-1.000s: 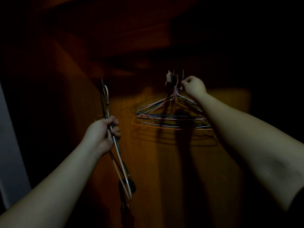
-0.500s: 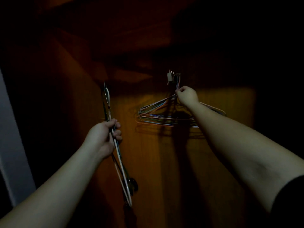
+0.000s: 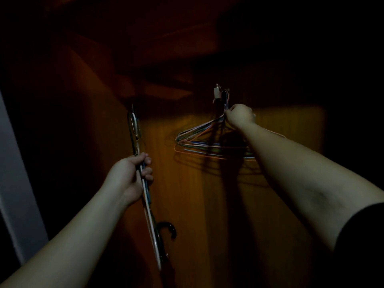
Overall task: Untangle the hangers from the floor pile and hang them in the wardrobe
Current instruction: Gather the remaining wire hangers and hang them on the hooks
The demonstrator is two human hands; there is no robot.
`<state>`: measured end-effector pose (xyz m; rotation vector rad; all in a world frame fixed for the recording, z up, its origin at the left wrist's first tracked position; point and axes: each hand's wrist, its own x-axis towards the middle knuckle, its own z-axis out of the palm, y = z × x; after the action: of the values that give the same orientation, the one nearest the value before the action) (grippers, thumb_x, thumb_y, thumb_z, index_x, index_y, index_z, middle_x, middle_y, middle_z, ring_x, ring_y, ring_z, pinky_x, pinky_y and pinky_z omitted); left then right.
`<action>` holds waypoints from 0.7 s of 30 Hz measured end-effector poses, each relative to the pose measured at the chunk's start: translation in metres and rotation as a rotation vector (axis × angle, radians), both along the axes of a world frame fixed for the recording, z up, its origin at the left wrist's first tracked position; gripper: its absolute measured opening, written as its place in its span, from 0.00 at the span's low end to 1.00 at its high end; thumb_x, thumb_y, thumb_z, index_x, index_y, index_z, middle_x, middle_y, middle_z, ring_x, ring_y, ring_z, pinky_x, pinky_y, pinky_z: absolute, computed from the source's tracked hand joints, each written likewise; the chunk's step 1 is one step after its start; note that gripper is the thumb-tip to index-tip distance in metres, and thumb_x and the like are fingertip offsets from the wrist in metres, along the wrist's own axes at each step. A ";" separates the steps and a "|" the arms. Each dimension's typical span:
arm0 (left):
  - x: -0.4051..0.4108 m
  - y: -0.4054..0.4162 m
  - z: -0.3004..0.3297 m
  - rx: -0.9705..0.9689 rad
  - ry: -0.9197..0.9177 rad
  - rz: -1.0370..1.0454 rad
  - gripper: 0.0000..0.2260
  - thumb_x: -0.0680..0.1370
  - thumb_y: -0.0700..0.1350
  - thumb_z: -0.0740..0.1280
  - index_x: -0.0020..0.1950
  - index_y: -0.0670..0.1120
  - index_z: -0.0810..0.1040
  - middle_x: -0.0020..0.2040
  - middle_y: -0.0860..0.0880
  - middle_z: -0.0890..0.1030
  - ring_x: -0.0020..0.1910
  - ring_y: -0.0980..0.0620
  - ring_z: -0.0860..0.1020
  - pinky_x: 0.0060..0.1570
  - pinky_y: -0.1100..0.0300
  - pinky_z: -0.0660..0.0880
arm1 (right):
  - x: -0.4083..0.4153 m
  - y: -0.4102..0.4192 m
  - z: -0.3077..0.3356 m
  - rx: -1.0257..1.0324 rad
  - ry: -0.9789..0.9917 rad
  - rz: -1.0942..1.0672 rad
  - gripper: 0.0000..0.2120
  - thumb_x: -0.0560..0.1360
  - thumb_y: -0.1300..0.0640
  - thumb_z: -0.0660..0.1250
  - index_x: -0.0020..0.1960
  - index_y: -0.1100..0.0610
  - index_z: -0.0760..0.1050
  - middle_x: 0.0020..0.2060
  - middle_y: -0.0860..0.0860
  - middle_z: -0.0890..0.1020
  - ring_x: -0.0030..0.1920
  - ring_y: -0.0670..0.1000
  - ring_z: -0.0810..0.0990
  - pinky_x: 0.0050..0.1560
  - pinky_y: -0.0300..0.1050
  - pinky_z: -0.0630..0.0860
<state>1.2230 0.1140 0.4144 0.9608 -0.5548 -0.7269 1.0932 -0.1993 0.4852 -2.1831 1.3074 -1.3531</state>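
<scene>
Right hand of yours is up at the necks of the hung hangers, fingers curled round the wires just under the wall hook at the back of the wardrobe. That coloured wire bunch fans out below your fist, already on the hook as far as I can tell, though it's so dark I can't say whether every hook is properly seated. A pale clip-looking bit sits right beside the hook; no idea what it is.

Left hand is wrapped tight round the spare bundle, a stack of hangers held edge-on and nearly upright, tilted a bit. One dark hook curls out low down, well below your grip.

So I'd call this the hanging step: one batch settled, one batch waiting. The floor pile isn't in view, so can't judge how much is left overall.

Next move, my guess: let go up top, then peel one hanger off the left-hand stack and get its hook onto that same hook. Watch out, because the hook looks crowded, and jostling it could knock the hung ones loose. The spares also look nested together, so pull one free slowly or you'll drag two.
</scene>
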 end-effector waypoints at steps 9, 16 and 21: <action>-0.004 0.015 -0.002 -0.002 -0.017 -0.077 0.06 0.82 0.40 0.57 0.47 0.44 0.71 0.31 0.50 0.71 0.20 0.57 0.64 0.19 0.67 0.63 | -0.001 -0.005 0.000 0.051 0.048 0.005 0.19 0.78 0.39 0.60 0.48 0.55 0.77 0.47 0.56 0.81 0.51 0.59 0.79 0.57 0.60 0.76; -0.001 0.038 -0.008 0.042 -0.075 -0.192 0.03 0.81 0.42 0.58 0.50 0.45 0.71 0.32 0.51 0.71 0.21 0.58 0.64 0.19 0.67 0.64 | -0.014 0.012 0.000 -0.043 0.115 -0.031 0.19 0.79 0.46 0.63 0.59 0.61 0.74 0.55 0.59 0.77 0.54 0.60 0.77 0.55 0.57 0.76; 0.001 0.055 -0.018 0.059 -0.059 -0.221 0.03 0.77 0.42 0.61 0.49 0.44 0.73 0.32 0.51 0.70 0.20 0.58 0.63 0.18 0.67 0.63 | 0.004 0.080 -0.029 -0.183 0.067 0.187 0.11 0.79 0.52 0.64 0.51 0.60 0.74 0.48 0.57 0.76 0.49 0.57 0.76 0.48 0.52 0.74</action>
<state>1.2238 0.1690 0.3960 0.9882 -0.7021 -0.9183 1.0970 -0.1192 0.4566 -2.4216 1.0052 -1.3845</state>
